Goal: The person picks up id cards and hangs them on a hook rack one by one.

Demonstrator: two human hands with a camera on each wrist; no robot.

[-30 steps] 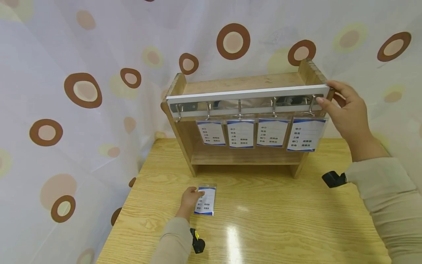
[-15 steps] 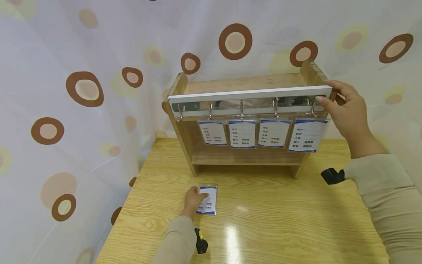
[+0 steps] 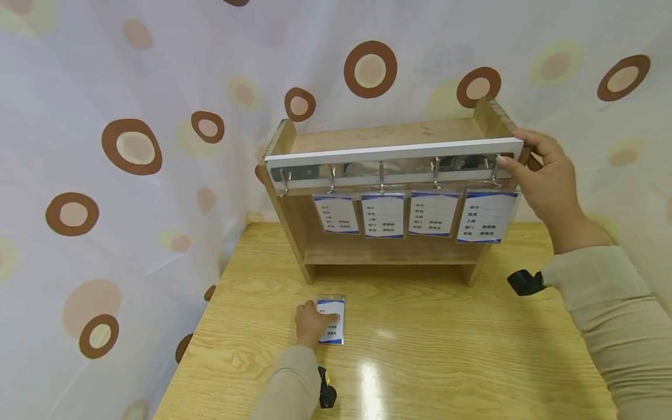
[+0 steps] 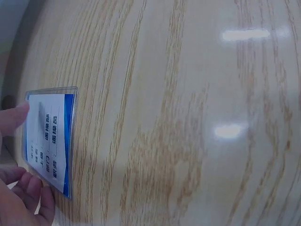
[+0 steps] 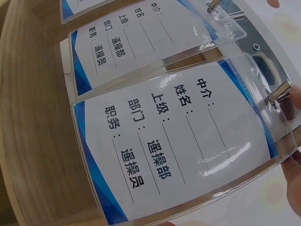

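My left hand (image 3: 311,324) is at a clear-sleeved name badge (image 3: 331,306) lying on the table. The thumb reaches across the badge's face, with the other fingers along its left edge. In the left wrist view, a gap shows between the thumb and the bent fingers (image 4: 34,188). My right hand (image 3: 548,175) grips the right end of a white and chrome hook rail (image 3: 409,164), index finger on its top edge and thumb by the last hook. From that hook hangs a badge (image 3: 488,216), large in the right wrist view, beside another hanging badge (image 5: 136,47).
The rail runs along the front of a wooden shelf unit (image 3: 310,233) standing on the wooden table (image 3: 420,350). Several badges hang in a row; the leftmost hook (image 3: 284,182) carries none. Behind is a curtain (image 3: 252,52) with ring patterns.
My left hand has shifted a little to the right over the badge on the table, its thumb now farther across it. The right hand keeps its place on the rail.
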